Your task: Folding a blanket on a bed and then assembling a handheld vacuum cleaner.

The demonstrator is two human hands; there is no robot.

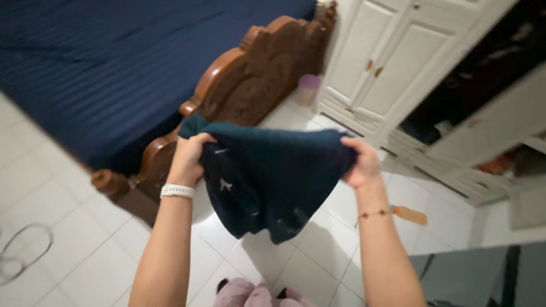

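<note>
Now both hands' fingers (left hand (189,154), right hand (360,165)) clench the dark towel (267,179).

Both arms raised forward – left grip (187,153) and right grip (361,165) clenched, level, well apart.

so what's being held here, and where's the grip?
A dark teal towel, stretched between both hands. The left hand grips its top left corner, the right hand grips the top right edge; the rest hangs free above the white tiled floor.
</note>
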